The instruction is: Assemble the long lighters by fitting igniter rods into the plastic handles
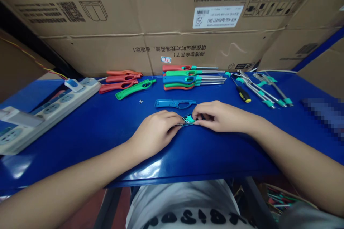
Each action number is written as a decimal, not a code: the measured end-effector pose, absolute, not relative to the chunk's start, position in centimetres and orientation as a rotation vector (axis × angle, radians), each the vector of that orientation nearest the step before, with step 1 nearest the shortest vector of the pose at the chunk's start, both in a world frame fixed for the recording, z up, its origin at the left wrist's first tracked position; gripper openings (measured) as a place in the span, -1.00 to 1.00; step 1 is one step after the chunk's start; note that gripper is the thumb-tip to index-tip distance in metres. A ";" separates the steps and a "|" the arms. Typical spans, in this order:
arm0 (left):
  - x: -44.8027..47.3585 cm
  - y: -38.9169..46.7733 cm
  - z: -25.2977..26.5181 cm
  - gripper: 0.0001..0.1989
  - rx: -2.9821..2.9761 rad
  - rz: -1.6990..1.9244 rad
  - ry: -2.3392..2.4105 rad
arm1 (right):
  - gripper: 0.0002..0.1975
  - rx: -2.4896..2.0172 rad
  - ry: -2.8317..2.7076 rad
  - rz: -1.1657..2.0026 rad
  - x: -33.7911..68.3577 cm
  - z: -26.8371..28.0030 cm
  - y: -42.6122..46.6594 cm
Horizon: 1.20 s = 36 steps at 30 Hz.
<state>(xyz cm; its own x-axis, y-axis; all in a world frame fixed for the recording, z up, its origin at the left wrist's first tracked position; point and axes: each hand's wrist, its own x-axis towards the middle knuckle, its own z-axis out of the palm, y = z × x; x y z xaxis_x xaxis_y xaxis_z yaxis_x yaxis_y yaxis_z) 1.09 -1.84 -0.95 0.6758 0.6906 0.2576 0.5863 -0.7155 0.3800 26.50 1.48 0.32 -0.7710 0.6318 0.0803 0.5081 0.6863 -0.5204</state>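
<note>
My left hand [161, 127] is closed in a pinch at the left end of a partly assembled lighter [190, 118]. A teal piece, thin white wires and a bluish casing show between my hands; my fingers hide the rest. My right hand [220, 116] pinches the right side of the same lighter, thumb below and fingers bent over it. Just beyond my hands a blue lighter casing half [172, 104], with an oval trigger opening, lies flat on the table.
Red and green casing halves [135, 89] lie back left. Assembled lighters [182, 78] are stacked at centre back. A screwdriver [244, 94] and metal lighter tubes [264, 89] lie to the right. A power strip [57, 109] runs along the left; a cardboard box [107, 50] walls the back.
</note>
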 end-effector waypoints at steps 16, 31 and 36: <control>1.2 -1.8 -1.4 -0.67 2.732 0.501 0.929 | -0.88 -0.990 -2.622 0.723 26.5 0.4 1.6; 1.3 -1.7 -1.4 -0.68 2.708 0.503 0.923 | -0.85 -0.962 -2.611 0.708 26.6 0.4 1.6; 1.2 -1.6 -1.4 -0.67 2.724 0.488 0.913 | -0.87 -0.983 -2.628 0.697 27.1 0.5 2.0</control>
